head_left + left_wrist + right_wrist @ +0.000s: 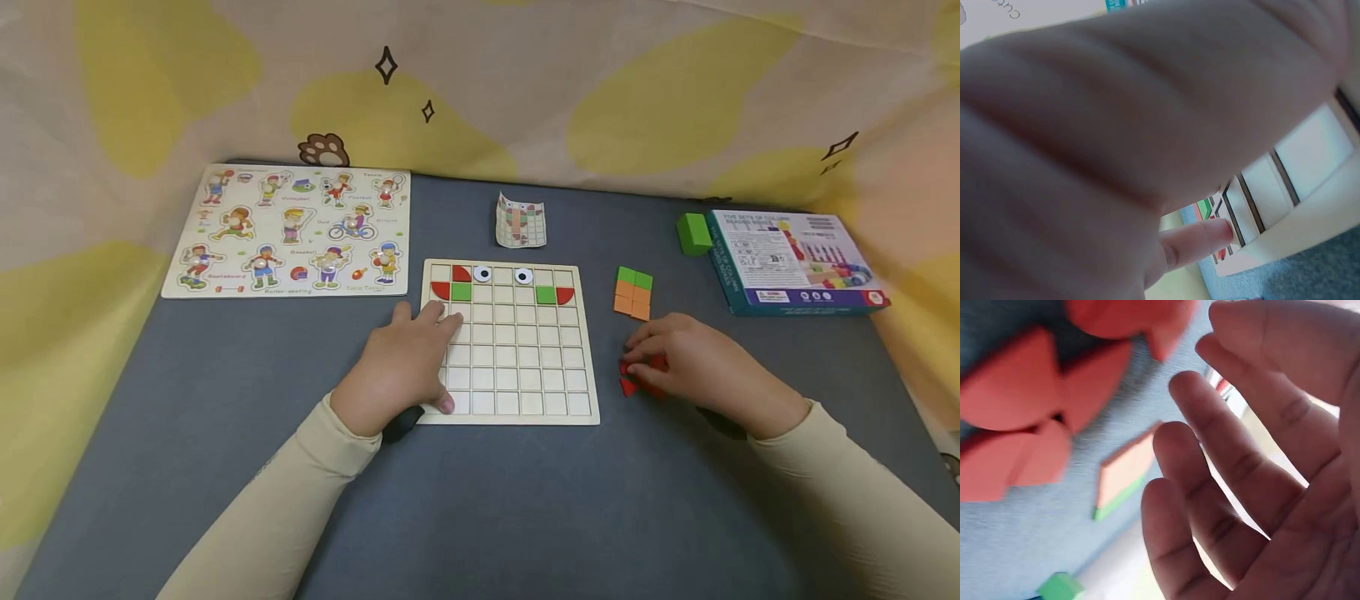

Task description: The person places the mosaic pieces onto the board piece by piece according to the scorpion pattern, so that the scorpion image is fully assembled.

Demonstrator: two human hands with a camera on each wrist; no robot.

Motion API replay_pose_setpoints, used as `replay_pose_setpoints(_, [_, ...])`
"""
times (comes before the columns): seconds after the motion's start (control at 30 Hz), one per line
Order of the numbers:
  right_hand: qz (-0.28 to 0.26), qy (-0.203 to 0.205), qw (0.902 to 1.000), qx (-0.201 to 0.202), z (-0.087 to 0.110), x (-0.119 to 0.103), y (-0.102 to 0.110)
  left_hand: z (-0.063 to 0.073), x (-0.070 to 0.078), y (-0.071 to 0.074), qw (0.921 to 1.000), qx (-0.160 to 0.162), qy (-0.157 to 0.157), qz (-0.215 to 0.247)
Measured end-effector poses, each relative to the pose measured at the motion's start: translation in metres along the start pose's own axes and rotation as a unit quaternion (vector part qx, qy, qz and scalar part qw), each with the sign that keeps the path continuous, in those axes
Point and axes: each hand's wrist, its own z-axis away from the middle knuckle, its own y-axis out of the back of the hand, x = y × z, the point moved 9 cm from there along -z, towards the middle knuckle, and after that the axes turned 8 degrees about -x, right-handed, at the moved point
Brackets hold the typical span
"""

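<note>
My left hand rests spread over the left edge of a wooden grid board, its thumb at the lower squares. In the board's upper rows lie red quarter-circle pieces, green squares and two round eye pieces. Close over a loose group of red quarter-circle pieces, right of the board, is my right hand. In the right wrist view its fingers are loosely bent, with nothing between thumb and forefinger. The hand partly hides the red pieces in the head view.
Orange and green squares lie together beyond my right hand. A small creased pattern card stands behind the board. At back left is a picture puzzle; at back right are a green block and a toy box.
</note>
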Motion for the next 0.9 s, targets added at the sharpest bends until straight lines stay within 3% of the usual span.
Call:
replay_pose_setpoints(0.27, [0.000,0.026,0.9988,0.042,0.0066,0.0004,-0.0065,0.0012,-0.0008,0.0017,1.0000,0.004,-0.002,-0.004])
replay_pose_setpoints(0.57, [0.020,0.039,0.9972,0.061,0.0083,-0.0044,-0.0071,0.0015,-0.0009,0.0014,1.0000,0.001,-0.001,0.000])
replay_pose_setpoints(0.9, [0.031,0.022,0.9955,0.086,0.0033,-0.0079,-0.0045,0.0005,-0.0007,0.0001,1.0000,-0.003,0.002,-0.003])
